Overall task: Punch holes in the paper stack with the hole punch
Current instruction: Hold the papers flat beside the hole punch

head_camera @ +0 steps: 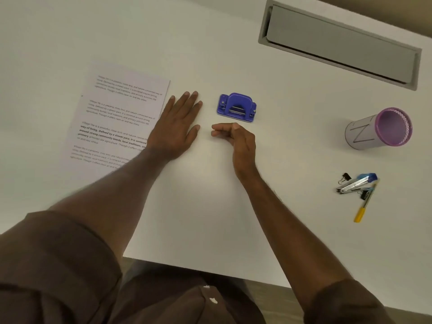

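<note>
The small blue plastic hole punch (236, 108) sits just beyond the loosely curled, empty right hand (236, 139). It looks hard and can be gripped by its sides. The thin, floppy white printed paper stack (112, 120) lies beside the flat, empty left hand (177, 127).

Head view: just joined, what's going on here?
A person sits at a white table, nothing picked up yet. The left hand lies flat just right of the paper stack. The right hand, loosely curled and holding nothing, hovers just short of the purple punch. No paper is in the punch, so no holes yet.
</note>
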Available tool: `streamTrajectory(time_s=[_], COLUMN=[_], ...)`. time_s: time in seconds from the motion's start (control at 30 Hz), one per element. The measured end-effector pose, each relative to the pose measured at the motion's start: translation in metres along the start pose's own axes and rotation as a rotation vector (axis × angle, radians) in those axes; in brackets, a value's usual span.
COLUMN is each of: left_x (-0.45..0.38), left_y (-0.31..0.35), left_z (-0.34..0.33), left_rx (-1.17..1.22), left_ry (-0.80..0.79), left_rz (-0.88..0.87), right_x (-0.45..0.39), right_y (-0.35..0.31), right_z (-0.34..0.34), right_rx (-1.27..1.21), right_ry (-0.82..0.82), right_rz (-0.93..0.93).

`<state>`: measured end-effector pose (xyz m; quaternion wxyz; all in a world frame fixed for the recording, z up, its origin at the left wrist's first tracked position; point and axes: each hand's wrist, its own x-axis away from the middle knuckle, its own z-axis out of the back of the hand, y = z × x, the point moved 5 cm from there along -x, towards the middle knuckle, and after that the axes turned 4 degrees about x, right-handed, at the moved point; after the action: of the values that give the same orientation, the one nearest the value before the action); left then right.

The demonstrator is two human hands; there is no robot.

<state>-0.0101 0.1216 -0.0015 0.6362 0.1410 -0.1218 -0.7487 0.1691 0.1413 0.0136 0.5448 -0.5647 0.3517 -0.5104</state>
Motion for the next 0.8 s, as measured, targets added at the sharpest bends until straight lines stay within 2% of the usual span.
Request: streamTrajectory(time_s=[0.13,0.3,0.37,0.43,0.57,0.63,0.73,0.8], left_x=[0.0,0.001,0.002,0.003,0.004,0.004,0.005,0.005], left_y=[0.001,0.003,0.005,0.006,0.01,0.011,0.011,0.012], left_z=[0.0,0.002,0.003,0.004,0.007,0.008,0.009,0.01], left_rx=[0.001,0.0,0.003,0.001,0.005,0.002,0.004,0.006], left_ry=[-0.019,-0.023,-0.026,-0.022,-0.017,-0.022,-0.03,-0.033], left_rz=[0.015,0.025,0.028,0.029,0.035,0.038,0.041,0.047], right_x=[-0.016,0.02,0.042,0.053,0.059,0.072,0.103,0.111], right_y=[0.004,0.024,0.028,0.026,0.017,0.021,0.036,0.042], right_z=[-0.019,-0.022,-0.017,-0.005,0.044,0.057,0.051,0.042], right_rx=[-0.011,0.065,0.057,-0.016,-0.213,-0.179,-0.019,0.047], right_ry=[-0.11,-0.441,-0.517,-0.483,-0.196,-0.206,-0.354,-0.391], right_rz=[-0.005,0.045,0.049,0.012,0.011,-0.028,-0.166,-0.182])
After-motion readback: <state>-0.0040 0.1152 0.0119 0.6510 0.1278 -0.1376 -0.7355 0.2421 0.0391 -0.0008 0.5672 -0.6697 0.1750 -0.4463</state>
